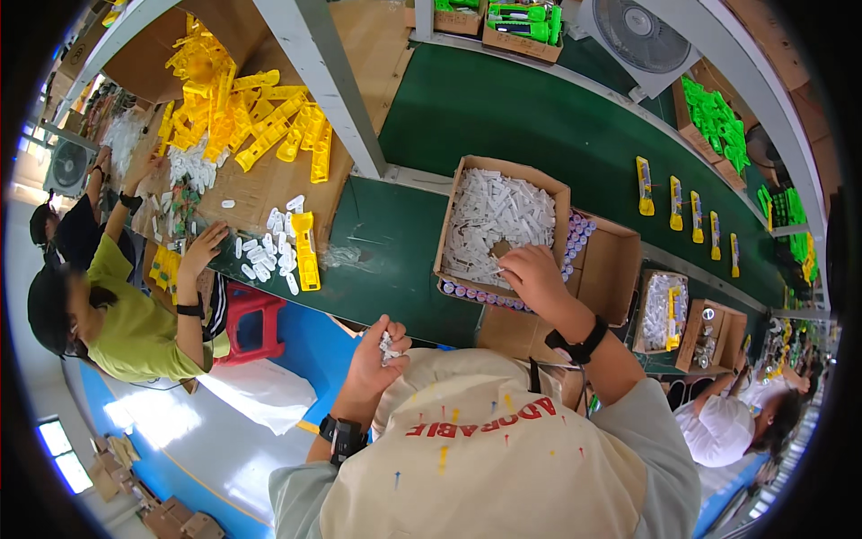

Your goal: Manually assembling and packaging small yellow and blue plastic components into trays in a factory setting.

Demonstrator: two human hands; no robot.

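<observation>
A cardboard box (444, 235) full of small white plastic pieces (503, 208) stands in front of me on the green bench. My right hand (537, 277) reaches over its near edge, thumb and fingers pinched together at the pieces; the fingertips partly hide what they grip. Near the bench's front edge, my left hand (370, 357) is closed around a small bunch of white plastic pieces (390, 349), which show between thumb and fingers. To the left lie a yellow plastic housing (306, 251) and a loose group of white oval parts (262, 259).
Round purple-and-white parts (575, 241) surround the box's lower edges, beside an open carton (620, 274). Yellow assemblies (646, 187) line the green conveyor (521, 117). A metal post (328, 81) rises at left. A co-worker (135, 314) works near the yellow pile (224, 99).
</observation>
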